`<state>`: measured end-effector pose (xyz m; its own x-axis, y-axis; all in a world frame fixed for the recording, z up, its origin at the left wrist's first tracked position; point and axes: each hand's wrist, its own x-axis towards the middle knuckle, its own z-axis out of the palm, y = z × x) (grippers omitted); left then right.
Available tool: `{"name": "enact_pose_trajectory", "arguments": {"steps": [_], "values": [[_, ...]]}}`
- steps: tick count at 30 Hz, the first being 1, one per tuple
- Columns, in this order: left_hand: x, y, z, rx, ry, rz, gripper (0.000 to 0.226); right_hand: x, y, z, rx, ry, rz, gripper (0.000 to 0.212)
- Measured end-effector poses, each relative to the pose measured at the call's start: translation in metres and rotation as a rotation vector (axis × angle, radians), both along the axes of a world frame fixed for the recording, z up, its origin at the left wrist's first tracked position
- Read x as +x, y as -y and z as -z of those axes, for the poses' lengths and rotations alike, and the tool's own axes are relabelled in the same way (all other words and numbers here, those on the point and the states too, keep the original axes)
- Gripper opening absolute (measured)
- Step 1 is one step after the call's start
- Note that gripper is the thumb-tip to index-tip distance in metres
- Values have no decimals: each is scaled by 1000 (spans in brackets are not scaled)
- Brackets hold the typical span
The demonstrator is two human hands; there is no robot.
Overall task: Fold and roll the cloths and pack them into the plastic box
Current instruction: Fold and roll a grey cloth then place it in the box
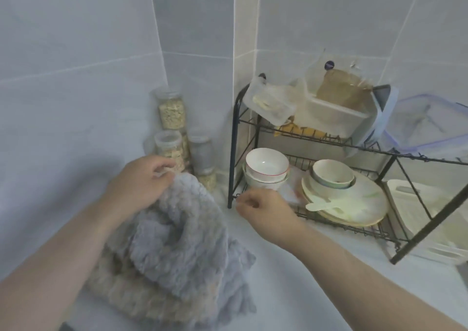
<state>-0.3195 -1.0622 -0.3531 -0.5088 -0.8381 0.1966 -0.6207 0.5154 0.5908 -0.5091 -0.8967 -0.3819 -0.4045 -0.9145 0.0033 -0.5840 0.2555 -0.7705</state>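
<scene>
My left hand (pixel 141 183) pinches the top corner of a fluffy grey cloth (pixel 182 237) and lifts it off the counter. Under it lies a beige cloth (pixel 141 297), flat on the white counter. My right hand (pixel 263 209) hovers to the right of the grey cloth with its fingers curled, just in front of the black rack's lower corner; nothing shows between its fingers. A clear plastic box with a blue-rimmed lid (pixel 425 125) sits tilted on the rack's top shelf at the right.
A black wire rack (pixel 234 138) holds white bowls (pixel 267 168), plates (pixel 354 201) and plastic tubs (pixel 329 113). Jars of grain (pixel 172 113) stand in the tiled corner. A white container (pixel 415 204) sits low under the rack at the right.
</scene>
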Motion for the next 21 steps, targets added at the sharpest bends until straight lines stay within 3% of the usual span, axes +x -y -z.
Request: {"name": "enact_pose_trajectory", "arguments": {"steps": [5,9,16,20,21], "values": [[2,28,18,-59,-66,-14,14,10,29,44,-98,125,13,25],[7,32,31,-70,-110,13,20,15,30,66,-211,146,37,20],[31,15,43,-205,-186,113,18,60,12,74,-473,-259,-1,14],[67,-4,44,-198,-192,239,8,105,-7,81,-542,-543,-103,46],[76,-8,45,-180,-153,289,19,113,-11,84,-515,-628,-118,55]]}}
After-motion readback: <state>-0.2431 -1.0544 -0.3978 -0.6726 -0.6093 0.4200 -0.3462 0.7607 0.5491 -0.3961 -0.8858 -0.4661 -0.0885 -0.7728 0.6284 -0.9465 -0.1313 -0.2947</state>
